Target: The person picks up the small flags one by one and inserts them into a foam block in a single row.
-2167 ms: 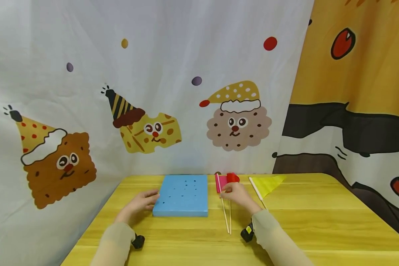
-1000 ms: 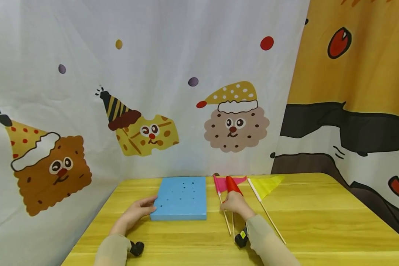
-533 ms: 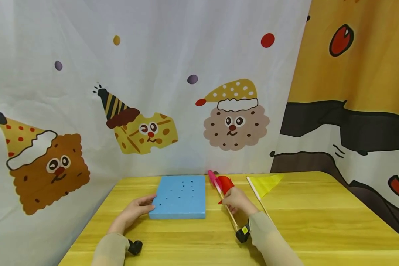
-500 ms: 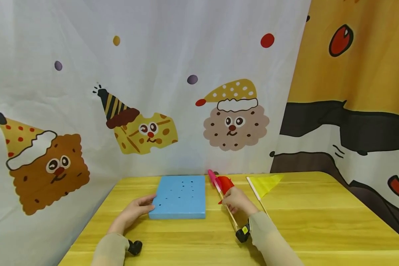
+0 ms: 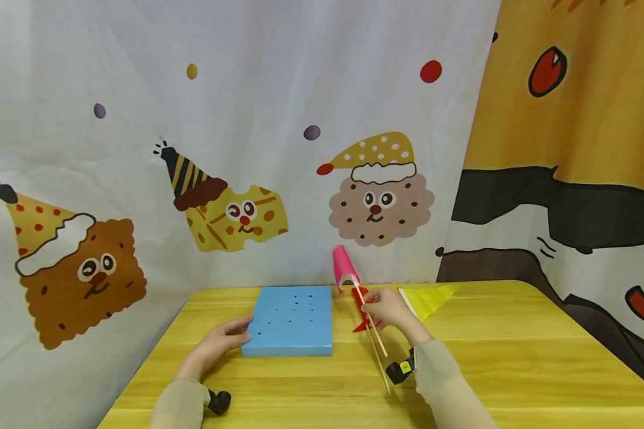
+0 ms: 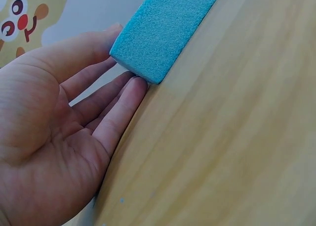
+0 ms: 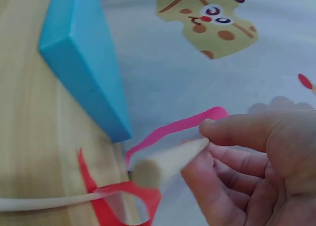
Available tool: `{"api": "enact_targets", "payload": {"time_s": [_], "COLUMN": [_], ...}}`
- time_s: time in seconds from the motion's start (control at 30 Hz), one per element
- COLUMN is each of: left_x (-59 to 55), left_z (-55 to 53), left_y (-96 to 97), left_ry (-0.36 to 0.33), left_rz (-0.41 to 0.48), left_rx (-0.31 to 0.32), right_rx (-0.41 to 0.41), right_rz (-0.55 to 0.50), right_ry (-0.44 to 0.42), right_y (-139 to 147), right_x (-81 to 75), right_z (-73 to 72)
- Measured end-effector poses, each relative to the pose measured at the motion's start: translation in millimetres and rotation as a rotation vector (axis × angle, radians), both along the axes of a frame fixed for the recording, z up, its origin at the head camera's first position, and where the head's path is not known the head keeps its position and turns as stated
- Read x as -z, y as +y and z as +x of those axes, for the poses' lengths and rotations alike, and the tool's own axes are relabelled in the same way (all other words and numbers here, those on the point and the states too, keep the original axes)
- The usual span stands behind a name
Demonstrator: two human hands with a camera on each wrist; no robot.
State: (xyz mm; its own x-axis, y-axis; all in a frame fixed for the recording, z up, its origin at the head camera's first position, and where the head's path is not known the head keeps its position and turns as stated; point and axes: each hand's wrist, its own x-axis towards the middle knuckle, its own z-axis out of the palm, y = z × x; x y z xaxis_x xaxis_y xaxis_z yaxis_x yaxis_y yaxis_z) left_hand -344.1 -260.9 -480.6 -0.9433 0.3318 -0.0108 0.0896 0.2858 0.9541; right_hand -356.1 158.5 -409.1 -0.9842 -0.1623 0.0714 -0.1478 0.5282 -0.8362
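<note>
Between thumb and forefinger, my right hand [image 5: 390,310] pinches the wooden stick of a pink flag [image 5: 344,263]. Its curled cloth is raised above the far table edge, and the stick slants down toward me. In the right wrist view the stick's end [image 7: 148,172] points at the camera. Behind it a red flag [image 5: 361,298] lies on the table with its own stick. My left hand [image 5: 214,345] rests its fingertips against the left side of a blue foam block [image 5: 287,350] with several small holes on top. In the left wrist view the thumb touches the block's upper corner.
A yellow flag [image 5: 428,302] lies right of my right hand, its stick partly hidden by the arm. The wooden table [image 5: 526,369] ends at a printed curtain [image 5: 279,119] behind it. Each wrist wears a small black camera [image 5: 219,403].
My right hand has lifted the pink flag from the table, its cloth rising and curling. The red flag, disturbed, now lies turned beneath it. The left hand stays at the block.
</note>
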Motion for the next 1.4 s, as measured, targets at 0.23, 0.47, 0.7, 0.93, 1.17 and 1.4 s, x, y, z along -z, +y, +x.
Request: {"api": "enact_targets", "payload": {"time_s": [0.23,0.47,0.7,0.93,1.17,1.4], "left_x": [3.5,0.0,-3.4,0.6,0.4,1.5], "left_z": [-1.4,-1.6,2.2,3.3,4.6,4.8], "left_y": [2.2,-1.0,0.2,-1.1,0.3,0.5], "left_ry": [-0.027,0.020,0.050,0.052,0.053,0.048], "left_rz": [0.016,-0.011,-0.032,-0.041,-0.035,-0.013], "left_rx": [0.021,0.008,-0.007,-0.016,-0.028,-0.029], "right_rx": [0.019,-0.057,-0.077,-0.159,-0.249,-0.277], "right_rz": [-0.028,-0.133,-0.148,-0.207,-0.317,-0.394], "right_ry": [0.065,0.142,0.210,0.238,0.237,0.235], "right_y": [-0.3,-17.9,-36.7,-60.6,-88.7,-112.3], "right_x": [-2.4,1.8,2.1,-3.1,-16.7,-22.2], "right_z": [5.4,-7.8,-16.9,-26.8,-32.7,-32.3]}}
